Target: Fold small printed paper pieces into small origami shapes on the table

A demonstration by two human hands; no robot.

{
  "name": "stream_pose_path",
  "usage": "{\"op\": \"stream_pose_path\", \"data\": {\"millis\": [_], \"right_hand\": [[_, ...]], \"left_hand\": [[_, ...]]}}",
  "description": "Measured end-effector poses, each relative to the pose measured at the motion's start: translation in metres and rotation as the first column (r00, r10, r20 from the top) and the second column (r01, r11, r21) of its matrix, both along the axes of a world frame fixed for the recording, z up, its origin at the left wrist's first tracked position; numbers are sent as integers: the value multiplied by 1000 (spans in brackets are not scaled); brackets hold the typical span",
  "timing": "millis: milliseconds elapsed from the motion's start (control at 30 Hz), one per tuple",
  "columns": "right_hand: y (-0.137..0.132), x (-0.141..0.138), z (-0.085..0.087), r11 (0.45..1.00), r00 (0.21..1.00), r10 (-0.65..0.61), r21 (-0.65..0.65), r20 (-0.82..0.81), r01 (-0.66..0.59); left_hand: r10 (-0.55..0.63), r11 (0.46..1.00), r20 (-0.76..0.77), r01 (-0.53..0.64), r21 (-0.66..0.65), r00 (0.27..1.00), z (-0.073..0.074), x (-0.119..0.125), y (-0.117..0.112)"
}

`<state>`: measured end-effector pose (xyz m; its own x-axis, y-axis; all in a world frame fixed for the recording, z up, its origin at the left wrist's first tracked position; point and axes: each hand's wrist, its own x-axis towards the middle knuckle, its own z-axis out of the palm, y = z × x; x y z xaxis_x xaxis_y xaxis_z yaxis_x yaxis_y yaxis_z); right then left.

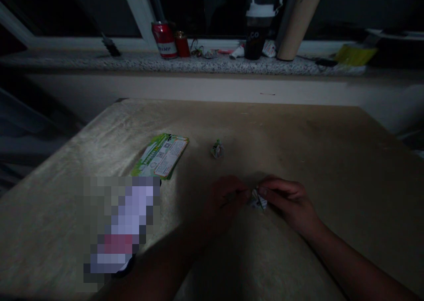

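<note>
Dim light falls on a tan tabletop [298,142] that fills the lower frame. Just below centre, the left hand [225,200] and the right hand [285,199] meet over a small crumpled paper piece [257,201]. It sits between the two sets of fingertips, pinched from both sides and low over the table; the right fingers [265,190] close on its upper right edge, the left ones on its left edge, though shadow hides the detail there. Further up, near the frame's centre and well apart from the hands, a second small folded paper [217,150] lies on the table. To its left lies a green printed leaflet [163,155], flat and angled. Along the top of the frame runs a speckled stone windowsill [99,62]. On it stand a red drinks can [164,39], a smaller red tin [182,44] just beside it, a dark lidded cup [256,34] whose contents cannot be made out, and a leaning cardboard tube [300,20].
</note>
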<state>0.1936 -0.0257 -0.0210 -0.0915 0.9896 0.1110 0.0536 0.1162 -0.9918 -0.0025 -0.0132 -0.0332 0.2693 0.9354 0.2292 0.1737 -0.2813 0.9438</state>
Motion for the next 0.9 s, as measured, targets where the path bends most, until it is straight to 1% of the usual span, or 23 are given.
{"op": "stream_pose_path", "data": {"millis": [167, 367, 433, 500, 600, 700, 800, 900], "right_hand": [[1, 0, -1, 998, 998, -61, 28, -36, 62], [3, 5, -15, 984, 978, -172, -69, -122, 164], [5, 5, -19, 980, 970, -194, -76, -146, 184], [6, 4, -20, 980, 965, -198, -58, -171, 190], [6, 2, -19, 981, 955, -192, -27, -227, 191], [4, 0, -18, 979, 940, -206, -51, -272, 199], [3, -2, -20, 967, 929, -253, -84, -270, 239], [1, -4, -20, 962, 929, -274, -85, -250, 261]], "left_hand": [[17, 997, -22, -15, 79, 1000, 7, 1, 2], [80, 979, -39, -72, 189, 996, 13, 2, 2], [73, 974, -50, -61, 218, 996, 12, 2, 1], [40, 968, -59, -24, 250, 997, 11, 3, 0], [1, 939, -41, 13, 344, 999, 10, 5, -2], [-39, 903, -60, 61, 425, 997, 10, 7, -4], [-79, 868, -109, 122, 481, 991, 12, 9, -6], [-106, 814, -136, 165, 557, 985, 14, 11, -8]]}}
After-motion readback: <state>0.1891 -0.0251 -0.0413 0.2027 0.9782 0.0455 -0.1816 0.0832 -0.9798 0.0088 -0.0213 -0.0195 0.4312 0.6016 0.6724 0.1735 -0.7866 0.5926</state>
